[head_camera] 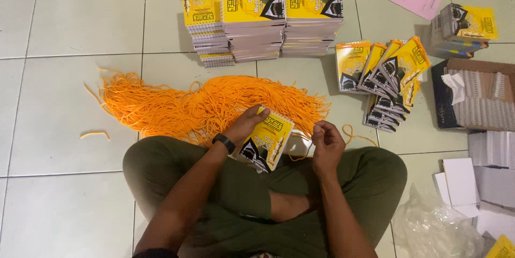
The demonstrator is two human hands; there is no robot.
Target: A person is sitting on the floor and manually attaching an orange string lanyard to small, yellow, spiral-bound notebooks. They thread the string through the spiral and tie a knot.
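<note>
Booklet (266, 139) gripped by left hand (244, 125) | right hand (325, 145) pinches cord (354, 132), fingertips hidden

Pale grey tiled floor (70, 22) with thin dark grout lines

A cardboard box (485, 94), brown outside with a dark side wall, is seen at three o'clock on the tiled floor; white spiral bindings are packed inside it. Crumpled clear plastic wrapping (437, 228) is found at five o'clock. Printed covers are carried by the booklets: yellow rectangles with black panels and a spiral edge. One such booklet (266, 139) is held at the centre, with the left hand (248, 124) closed on its upper edge. Tall stacks of booklets (263, 19) are set at twelve o'clock, a fanned pile (383, 78) at two o'clock, and a smaller stack (464, 30) further towards two o'clock. No screens or signs are seen.
</note>
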